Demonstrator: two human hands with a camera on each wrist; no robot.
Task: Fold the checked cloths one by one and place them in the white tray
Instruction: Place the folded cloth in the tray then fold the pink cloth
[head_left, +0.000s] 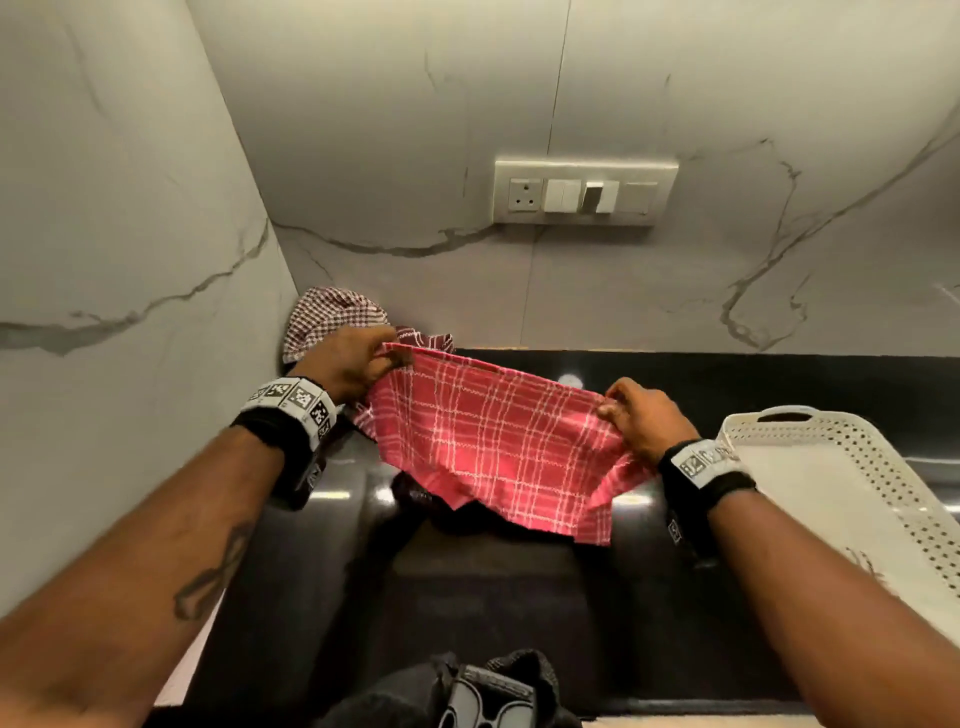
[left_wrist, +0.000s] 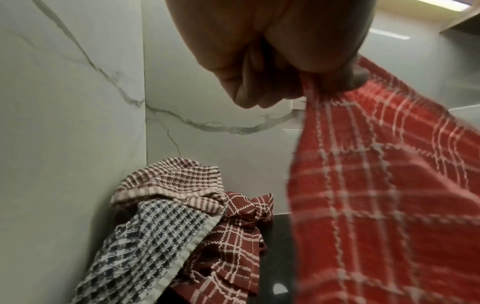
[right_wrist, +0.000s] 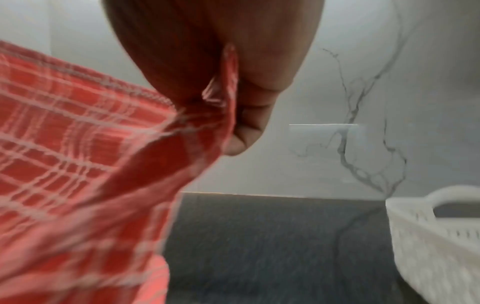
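A red cloth with white checks (head_left: 493, 441) (left_wrist: 384, 195) (right_wrist: 78, 154) hangs spread between both hands above the black counter (head_left: 701, 379). My left hand (head_left: 358, 358) (left_wrist: 272, 67) pinches its upper left corner. My right hand (head_left: 639, 415) (right_wrist: 228, 92) pinches its upper right corner. The cloth's lower edge droops toward the counter. The white perforated tray (head_left: 831, 483) (right_wrist: 436, 236) sits at the right, just beyond my right wrist, with nothing visible in it.
A heap of other checked cloths (head_left: 332, 322) (left_wrist: 176, 222) lies in the left back corner against the marble walls. A switch plate (head_left: 584, 192) is on the back wall. A dark strap or pouch (head_left: 483, 696) shows at the near edge.
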